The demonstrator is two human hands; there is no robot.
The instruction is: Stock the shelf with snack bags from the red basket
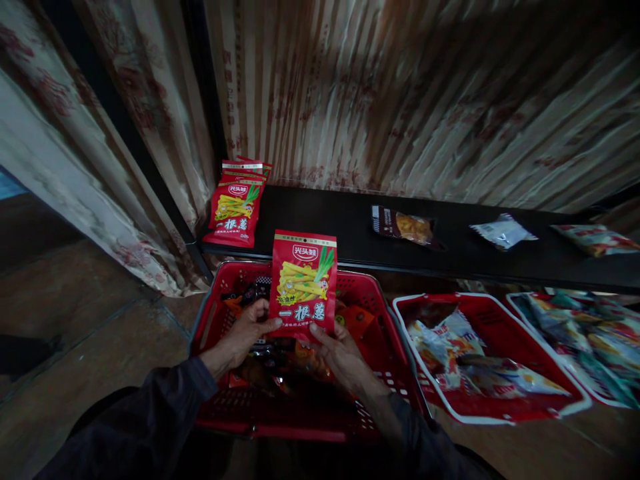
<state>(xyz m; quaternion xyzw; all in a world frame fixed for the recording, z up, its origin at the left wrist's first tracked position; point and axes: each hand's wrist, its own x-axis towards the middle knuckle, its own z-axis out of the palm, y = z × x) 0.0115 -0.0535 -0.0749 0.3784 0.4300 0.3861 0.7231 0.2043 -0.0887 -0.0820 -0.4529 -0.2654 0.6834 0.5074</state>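
Observation:
Both my hands hold one red snack bag point(303, 283) upright over a red basket, its printed front facing me. My left hand point(246, 337) pinches the bag's lower left corner. At the lower right edge, the thumb of my right hand point(343, 353) presses on the front, with the other fingers behind. Below the bag, the red basket point(225, 413) contains dark and orange snack packets, partly hidden by my hands. Similar red snack bags point(235, 207) lean together at the left end of a black shelf point(320, 210).
On the shelf lie a brown snack packet point(406, 227), a silver-white packet point(504, 231) and a red-and-white packet point(595, 239). Two more baskets, a white-rimmed red basket point(520, 415) and a fuller basket point(515, 300), stand to the right. A patterned curtain point(310, 100) hangs behind; a dark post point(135, 140) rises at left.

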